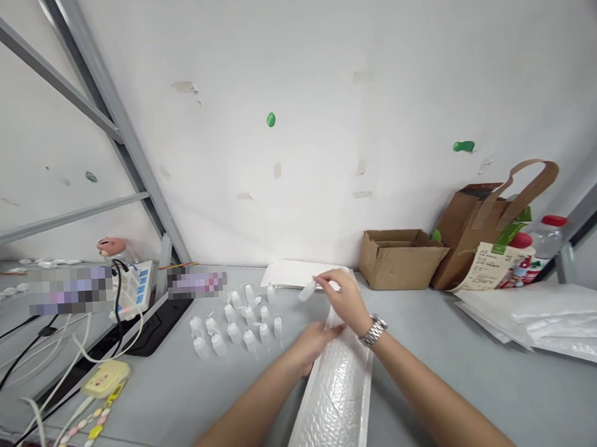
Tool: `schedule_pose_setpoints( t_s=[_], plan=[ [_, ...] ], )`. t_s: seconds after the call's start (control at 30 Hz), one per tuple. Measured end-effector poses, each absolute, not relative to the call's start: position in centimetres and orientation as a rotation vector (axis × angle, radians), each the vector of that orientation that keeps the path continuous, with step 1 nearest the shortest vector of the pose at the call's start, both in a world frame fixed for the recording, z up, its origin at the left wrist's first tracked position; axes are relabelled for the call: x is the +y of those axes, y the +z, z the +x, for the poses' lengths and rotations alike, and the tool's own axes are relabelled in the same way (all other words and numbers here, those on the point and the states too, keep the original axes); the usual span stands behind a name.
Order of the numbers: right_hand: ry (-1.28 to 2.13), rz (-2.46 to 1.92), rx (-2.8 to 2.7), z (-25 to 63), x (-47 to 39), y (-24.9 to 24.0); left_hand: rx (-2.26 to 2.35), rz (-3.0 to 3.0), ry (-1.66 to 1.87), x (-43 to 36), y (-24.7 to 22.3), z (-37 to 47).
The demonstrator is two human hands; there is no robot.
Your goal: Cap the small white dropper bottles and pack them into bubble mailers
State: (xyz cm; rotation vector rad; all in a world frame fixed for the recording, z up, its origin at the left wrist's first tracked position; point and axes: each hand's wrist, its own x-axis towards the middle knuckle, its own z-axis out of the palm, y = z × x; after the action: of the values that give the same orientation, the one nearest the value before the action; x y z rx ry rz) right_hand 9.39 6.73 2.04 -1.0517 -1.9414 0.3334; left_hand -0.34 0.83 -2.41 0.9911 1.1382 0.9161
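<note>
My left hand (312,345) is closed on the upper edge of a white bubble mailer (335,395), which slants down toward the front of the desk. Above the mailer's top end, my right hand (345,300) wears a metal wristwatch (373,331) and pinches a small, whitish, half-clear piece (308,290) between thumb and fingers. What exactly that piece is, I cannot make out. To the left stand several small white bottle-like items (234,332) with thin loops on top, grouped in loose rows. Behind my right hand lies a flat white stack (286,273), partly covered by it.
A cardboard box (403,268) and a brown paper bag (459,235) stand against the wall at right, beside a red-capped bottle (549,237). More white mailers (548,317) lie at far right. At left are a power strip (134,289), cables and a yellow case (106,379).
</note>
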Motion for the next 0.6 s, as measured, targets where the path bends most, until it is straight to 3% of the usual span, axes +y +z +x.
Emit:
schedule_pose_setpoints(
  t_s=[0.23, 0.6],
  plan=[
    [0.433, -1.175, -1.599, 17.3, 5.5, -0.7, 1.104, 0.919, 0.879, 1.1, -2.1, -0.4],
    [0.510, -1.236, -1.493, 17.6, 5.0, -1.0, 1.011, 1.070, 0.865, 1.2, -2.2, -0.3]
  ],
)
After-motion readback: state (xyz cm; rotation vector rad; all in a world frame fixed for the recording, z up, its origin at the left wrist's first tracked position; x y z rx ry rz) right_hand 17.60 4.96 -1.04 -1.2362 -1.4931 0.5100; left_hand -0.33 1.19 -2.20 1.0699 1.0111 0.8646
